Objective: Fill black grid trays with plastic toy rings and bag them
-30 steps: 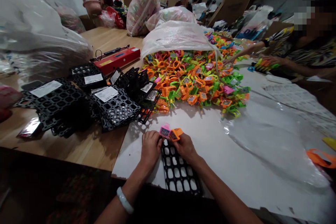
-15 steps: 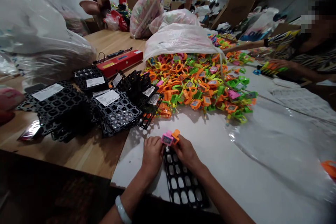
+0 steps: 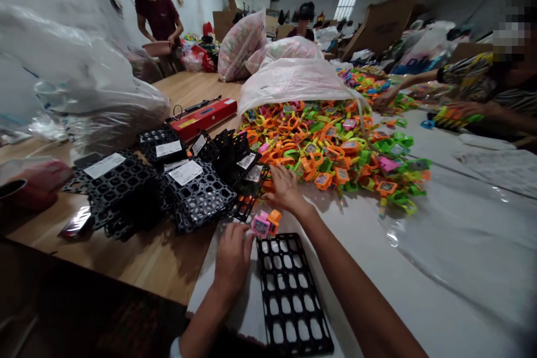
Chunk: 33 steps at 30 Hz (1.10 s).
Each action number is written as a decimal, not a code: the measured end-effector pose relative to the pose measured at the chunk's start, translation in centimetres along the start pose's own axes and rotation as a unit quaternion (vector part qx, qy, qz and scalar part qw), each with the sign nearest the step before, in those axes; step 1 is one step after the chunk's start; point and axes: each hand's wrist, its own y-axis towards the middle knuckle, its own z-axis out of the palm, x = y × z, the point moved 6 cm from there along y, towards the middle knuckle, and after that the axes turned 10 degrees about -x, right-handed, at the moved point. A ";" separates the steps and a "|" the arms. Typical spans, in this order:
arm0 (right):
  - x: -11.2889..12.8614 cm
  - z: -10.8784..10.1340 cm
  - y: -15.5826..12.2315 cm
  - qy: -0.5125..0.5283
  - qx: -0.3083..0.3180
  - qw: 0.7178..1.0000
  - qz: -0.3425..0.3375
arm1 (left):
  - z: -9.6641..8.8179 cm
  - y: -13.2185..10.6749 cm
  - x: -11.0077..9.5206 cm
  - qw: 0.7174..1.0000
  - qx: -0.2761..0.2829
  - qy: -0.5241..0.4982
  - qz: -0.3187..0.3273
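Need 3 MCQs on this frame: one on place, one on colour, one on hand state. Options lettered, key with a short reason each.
1. Where does the black grid tray lie?
A. on the white sheet, right in front of the person
B. on top of the red box
C. inside the plastic bag

2. What colours are the two toy pieces at the tray's far left corner, the pink toy and its neighbour?
A. blue and white
B. pink and orange
C. both green

3. What is the right hand doing?
A. resting in the lap
B. gripping the tray
C. stretched out to the near edge of the toy pile

Key: 1 A, it lies flat on the sheet below the hands. 2 B, both colours show by the left hand. 3 C, its fingers reach the pile.
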 end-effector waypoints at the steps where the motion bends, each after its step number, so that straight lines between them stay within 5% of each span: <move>1: 0.0 0.3 -0.2 -0.004 0.001 1.000 0.002 | -0.4 0.7 -0.4 0.999 -0.023 0.032 0.001; 4: -0.4 0.4 -1.7 -0.014 -0.018 0.999 0.024 | -0.5 3.2 -2.1 0.987 -0.055 0.147 0.042; 10: -1.9 -1.0 -5.3 -0.049 -0.031 0.997 0.043 | 1.5 8.2 -1.5 0.973 0.018 0.221 0.056; 14: -1.9 -2.7 -5.2 -0.020 -0.034 0.999 0.024 | -0.8 10.0 -0.4 0.973 -0.014 0.221 0.066; 17: -0.3 -3.2 -2.6 0.043 -0.048 0.998 -0.025 | -2.5 10.6 -0.3 0.971 -0.055 0.220 0.073; 21: 4.0 -0.2 2.7 0.099 0.040 0.982 -0.153 | -3.1 10.7 -0.3 0.971 -0.081 0.213 0.077; 25: 6.9 3.9 6.6 0.069 0.154 0.964 -0.204 | -3.2 10.7 0.0 0.968 -0.092 0.221 0.079; 33: 7.8 6.5 7.4 0.055 0.124 0.964 -0.228 | -3.7 11.2 0.9 0.960 -0.118 0.243 0.076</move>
